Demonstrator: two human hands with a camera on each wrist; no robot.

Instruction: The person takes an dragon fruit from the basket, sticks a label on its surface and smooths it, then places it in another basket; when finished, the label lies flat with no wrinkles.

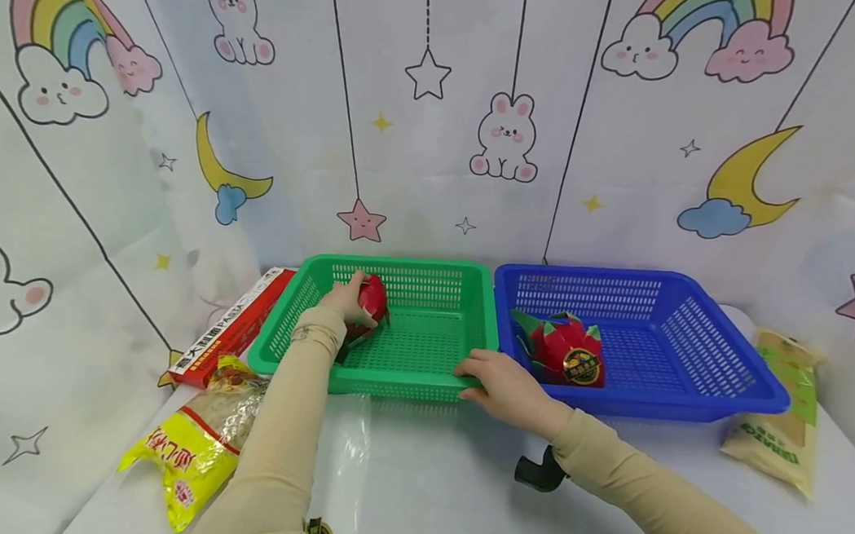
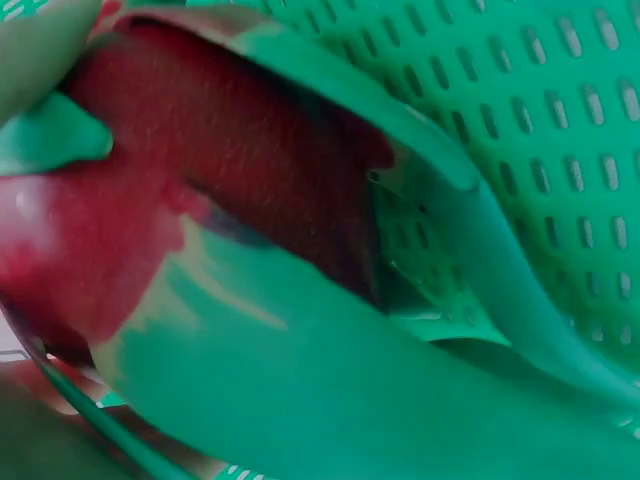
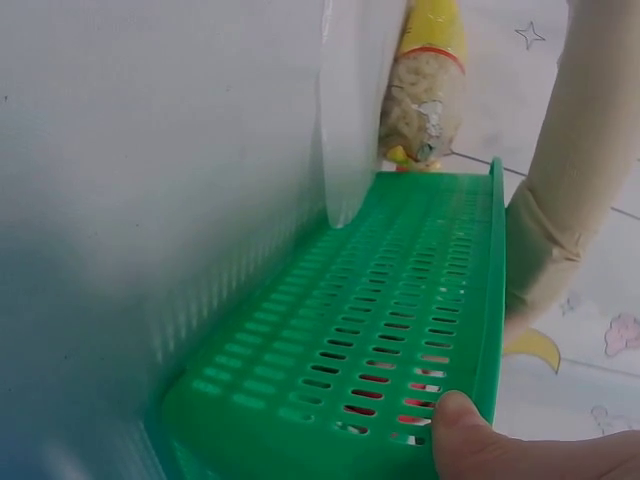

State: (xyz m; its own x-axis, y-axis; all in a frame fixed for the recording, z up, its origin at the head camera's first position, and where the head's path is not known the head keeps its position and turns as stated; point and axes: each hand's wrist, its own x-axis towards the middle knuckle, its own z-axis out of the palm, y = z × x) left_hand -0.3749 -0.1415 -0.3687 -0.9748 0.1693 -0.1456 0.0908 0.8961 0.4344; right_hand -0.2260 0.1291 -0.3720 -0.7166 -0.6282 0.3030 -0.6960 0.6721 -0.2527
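In the head view my left hand (image 1: 346,298) grips a red dragon fruit (image 1: 373,298) inside the green basket (image 1: 428,379), toward its left side. Long green scales (image 2: 300,370) stick out from this fruit in the left wrist view, with fingers showing at the left of the picture. My right hand (image 1: 511,390) holds the front right corner of the green basket, its thumb (image 3: 462,425) against the outer wall in the right wrist view. Another dragon fruit (image 1: 568,345), bearing a round dark sticker, lies at the left of the blue basket (image 1: 654,407).
Left of the green basket lie a red pasta box (image 1: 236,321) and a yellow bag of pasta (image 1: 200,441). A clear plastic bag (image 1: 342,458) lies in front. Right of the blue basket rests a beige and green packet (image 1: 782,411). A printed curtain (image 1: 432,194) hangs behind.
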